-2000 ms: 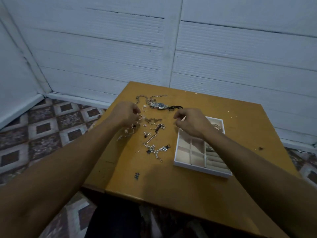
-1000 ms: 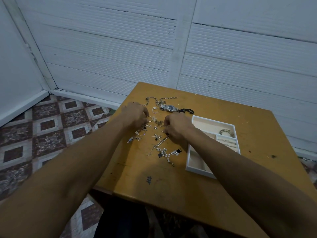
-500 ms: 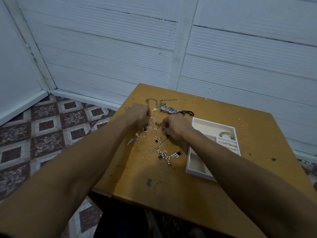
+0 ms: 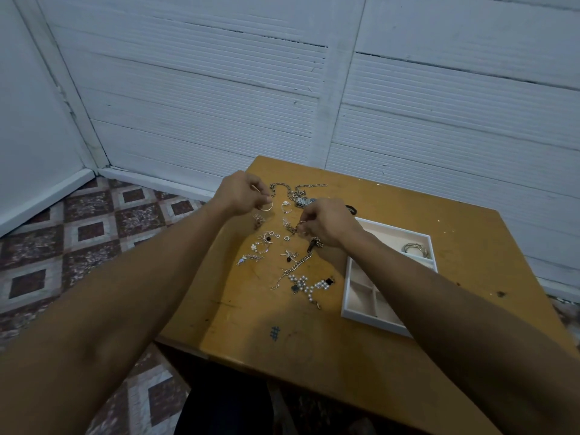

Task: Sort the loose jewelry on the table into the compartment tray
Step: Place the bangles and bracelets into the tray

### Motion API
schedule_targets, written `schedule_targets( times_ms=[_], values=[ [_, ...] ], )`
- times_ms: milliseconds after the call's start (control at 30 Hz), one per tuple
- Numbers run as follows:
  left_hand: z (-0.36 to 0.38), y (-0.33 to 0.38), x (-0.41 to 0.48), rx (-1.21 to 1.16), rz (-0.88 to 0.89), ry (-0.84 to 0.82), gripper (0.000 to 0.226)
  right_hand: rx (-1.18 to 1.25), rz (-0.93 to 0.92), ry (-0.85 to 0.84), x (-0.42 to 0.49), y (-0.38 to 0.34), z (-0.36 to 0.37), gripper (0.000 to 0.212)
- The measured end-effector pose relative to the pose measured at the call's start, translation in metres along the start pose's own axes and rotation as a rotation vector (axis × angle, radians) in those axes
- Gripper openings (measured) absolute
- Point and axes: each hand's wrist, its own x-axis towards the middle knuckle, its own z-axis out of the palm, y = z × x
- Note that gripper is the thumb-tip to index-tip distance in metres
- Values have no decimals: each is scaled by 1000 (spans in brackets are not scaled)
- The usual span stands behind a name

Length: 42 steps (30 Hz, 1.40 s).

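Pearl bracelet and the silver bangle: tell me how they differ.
The pearl bracelet is white beads with black charms; the silver bangle is bare metal loops. The pearl bracelet lies sprawled on the table; the bangle sits in the tray's far compartment. Both lie untouched.

– Where are your arms?
– My bare left forearm (image 4: 141, 293) and bare right forearm (image 4: 455, 309) stretch forward, converging.
– The hands?
– My left hand (image 4: 240, 191) reaches farther, fingers curled, pinching a thin gold hoop (image 4: 266, 207). My right hand (image 4: 329, 222) is knuckles-up, fingertips pinching a small silvery metal trinket (image 4: 301, 226).
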Motion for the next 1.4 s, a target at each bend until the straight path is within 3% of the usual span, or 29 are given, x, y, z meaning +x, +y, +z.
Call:
schedule_targets(
  times_ms=[367,833,1000,1267,1400],
  values=[
    [-2,18,-23,-29,12,-37,9,155,59,41,-30,27,-32,19],
    [81,89,-35,-24,65,-317,12,386,339,182,-79,128,-89,8],
    [108,108,-33,152,160,-319,13,319,415,223,-92,153,-95,7],
    [115,129,-29,-28,75,-390,14,167,375,218,-87,169,-85,7],
    [114,131,-31,26,43,-379,9,108,383,201,-82,173,-81,10]
  ],
)
